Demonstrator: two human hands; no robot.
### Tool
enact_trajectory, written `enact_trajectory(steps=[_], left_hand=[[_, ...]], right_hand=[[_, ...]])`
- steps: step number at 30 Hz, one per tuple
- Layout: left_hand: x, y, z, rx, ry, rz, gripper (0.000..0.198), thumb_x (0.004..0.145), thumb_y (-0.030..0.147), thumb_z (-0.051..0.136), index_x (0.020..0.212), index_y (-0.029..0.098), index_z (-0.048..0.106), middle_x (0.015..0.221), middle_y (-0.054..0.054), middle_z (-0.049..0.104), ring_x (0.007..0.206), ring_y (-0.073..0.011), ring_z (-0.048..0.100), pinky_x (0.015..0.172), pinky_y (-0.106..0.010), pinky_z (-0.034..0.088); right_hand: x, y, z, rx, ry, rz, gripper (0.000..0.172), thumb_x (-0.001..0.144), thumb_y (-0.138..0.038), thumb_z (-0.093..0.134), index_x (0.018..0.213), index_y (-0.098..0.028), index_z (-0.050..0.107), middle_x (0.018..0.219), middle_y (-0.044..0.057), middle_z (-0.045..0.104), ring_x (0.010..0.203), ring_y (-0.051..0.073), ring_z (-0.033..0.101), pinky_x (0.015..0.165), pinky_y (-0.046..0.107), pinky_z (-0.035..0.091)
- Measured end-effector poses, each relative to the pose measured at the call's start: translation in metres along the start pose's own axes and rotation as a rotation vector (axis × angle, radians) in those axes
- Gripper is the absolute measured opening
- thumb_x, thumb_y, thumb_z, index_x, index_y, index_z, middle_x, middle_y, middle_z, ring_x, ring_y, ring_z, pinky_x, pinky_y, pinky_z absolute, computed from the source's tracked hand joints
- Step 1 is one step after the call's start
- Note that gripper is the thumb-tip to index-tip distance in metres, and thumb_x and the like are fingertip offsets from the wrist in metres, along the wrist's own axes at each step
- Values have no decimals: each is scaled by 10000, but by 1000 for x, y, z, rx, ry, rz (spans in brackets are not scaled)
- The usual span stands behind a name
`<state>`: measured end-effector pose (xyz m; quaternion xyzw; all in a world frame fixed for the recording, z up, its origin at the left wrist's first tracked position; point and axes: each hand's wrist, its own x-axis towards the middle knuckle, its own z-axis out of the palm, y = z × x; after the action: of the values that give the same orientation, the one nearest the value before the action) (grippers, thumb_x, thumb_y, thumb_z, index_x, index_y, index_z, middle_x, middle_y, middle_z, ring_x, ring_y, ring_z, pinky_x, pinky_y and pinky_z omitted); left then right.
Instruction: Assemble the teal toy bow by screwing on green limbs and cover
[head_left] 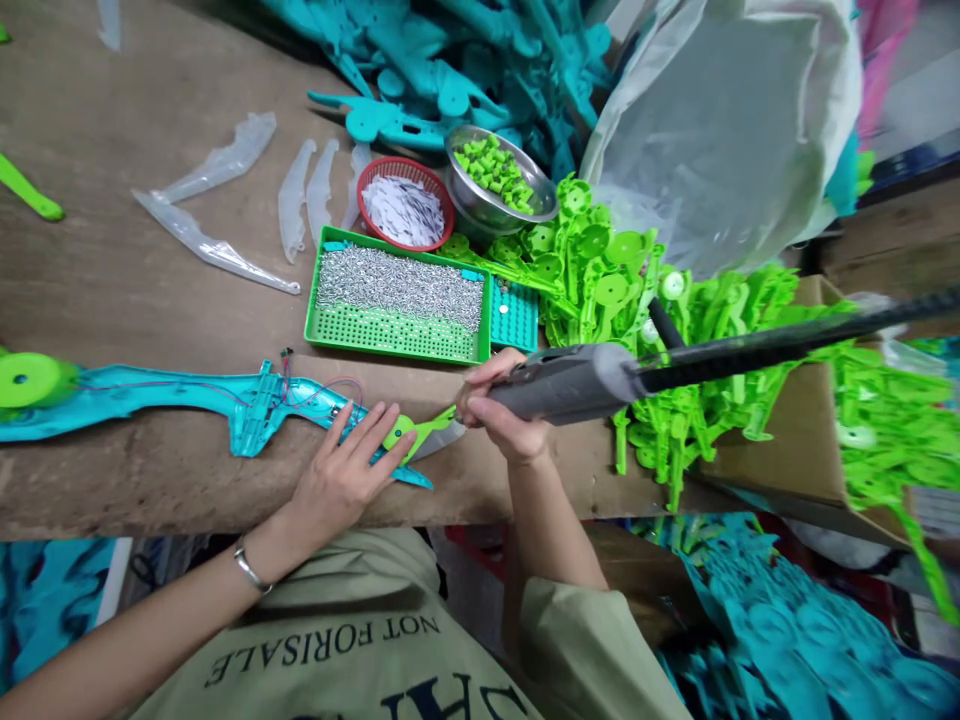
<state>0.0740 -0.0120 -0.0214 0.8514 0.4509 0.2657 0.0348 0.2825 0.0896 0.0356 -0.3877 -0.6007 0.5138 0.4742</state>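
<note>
Below the green plastic screw tray (390, 340), your left hand (349, 475), fingers spread flat, pins the long teal plastic shell (187, 400) and lime-green plastic lever (409, 432). Right hand (499, 415) grips the grey powered screwdriver (570, 385): keep it square.

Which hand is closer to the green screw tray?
Right. The right hand, gripping a grey screwdriver, is just below the tray; the left hand lies farther off, on the teal part.

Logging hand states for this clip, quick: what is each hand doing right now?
Left hand: open, pressed flat on the teal toy shell.
Right hand: closed around the grey power screwdriver.
</note>
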Motion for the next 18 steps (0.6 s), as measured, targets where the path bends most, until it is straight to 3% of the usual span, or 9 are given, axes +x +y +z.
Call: enact_trajectory(steps=[2,4,7,12,18], left_hand=[[1,0,-1,-3,9,0,418,962,252,636,1373,189,597,1432,-184,623,1333,-301,605,1227,-550,327],[2,0,-2,-4,15,-1,390,964,241,628,1351,190,610,1422,-180,633,1321,-305,615,1210,-549,355],[2,0,-2,-8,18,-1,373,967,225,612,1338,187,615,1409,-180,642,1302,-313,629,1185,-549,389],[2,0,-1,-7,14,0,379,964,204,601,1343,190,613,1412,-177,640,1313,-308,621,1193,-546,378],[2,0,-1,-8,7,-9,391,954,210,614,1345,202,614,1416,-175,638,1317,-304,618,1218,-546,345]], right_hand=[[18,-8,-1,32,91,-136,256,802,-426,730,946,-255,606,515,-87,539,414,124,523,446,283,449],[37,-10,-1,18,305,-253,253,782,-429,719,924,-271,582,501,-98,510,403,122,507,453,289,447],[58,0,-1,7,494,-295,251,770,-423,696,904,-275,544,506,-112,468,402,111,494,468,283,445],[67,27,1,-22,486,-253,302,762,-447,703,935,-263,538,526,-115,492,428,106,505,511,287,452],[69,33,7,-41,530,-171,356,754,-535,677,922,-264,518,512,-113,448,420,115,482,512,303,436]])
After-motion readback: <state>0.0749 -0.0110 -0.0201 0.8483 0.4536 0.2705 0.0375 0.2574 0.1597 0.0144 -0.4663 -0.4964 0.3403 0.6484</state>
